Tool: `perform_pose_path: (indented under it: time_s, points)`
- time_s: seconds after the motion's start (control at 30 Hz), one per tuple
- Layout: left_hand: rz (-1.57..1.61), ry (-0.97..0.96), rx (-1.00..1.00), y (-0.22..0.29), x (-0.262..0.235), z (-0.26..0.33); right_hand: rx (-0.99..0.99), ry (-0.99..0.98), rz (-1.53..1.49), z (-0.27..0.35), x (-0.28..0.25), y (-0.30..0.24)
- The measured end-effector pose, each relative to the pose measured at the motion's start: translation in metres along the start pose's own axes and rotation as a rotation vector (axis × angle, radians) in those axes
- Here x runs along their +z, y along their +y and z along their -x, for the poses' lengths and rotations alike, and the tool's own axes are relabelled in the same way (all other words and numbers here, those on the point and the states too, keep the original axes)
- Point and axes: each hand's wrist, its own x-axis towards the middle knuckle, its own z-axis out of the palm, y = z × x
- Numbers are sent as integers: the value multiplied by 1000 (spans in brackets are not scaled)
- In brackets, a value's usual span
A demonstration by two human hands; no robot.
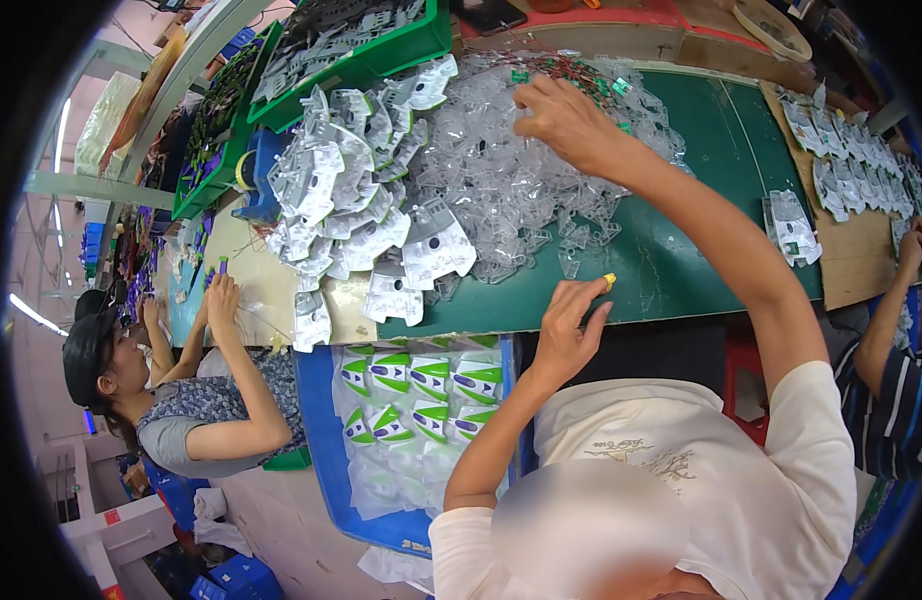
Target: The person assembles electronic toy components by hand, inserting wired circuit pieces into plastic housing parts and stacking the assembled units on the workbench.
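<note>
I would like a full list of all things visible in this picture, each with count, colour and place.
clear plastic pieces: a heap, transparent, middle of the green table
grey shell parts: many, grey-white, left of the heap
green crate: one, top left
blue bin: one, below the table edge, with green-white parts
co-workers: two, far left and far right
left hand: pinches a small yellow piece at the table edge
right hand: reaches into the heap

Bright, even overhead light, soft shadows, strong fisheye bending and dark rim.
</note>
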Motion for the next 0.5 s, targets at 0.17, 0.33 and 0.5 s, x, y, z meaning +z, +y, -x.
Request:
perform_pose_path:
  time_s: [0.17,0.33,0.5]
  points:
    - [95,175,-228,7,-19,5,-121,16,-326,-2,-6,-2]
    - [668,310,-397,19,-41,-14,60,-61,-529,45,-65,-61]
    - [706,328,-323,32,-41,-31,156,-5,-529,81,-78,-89]
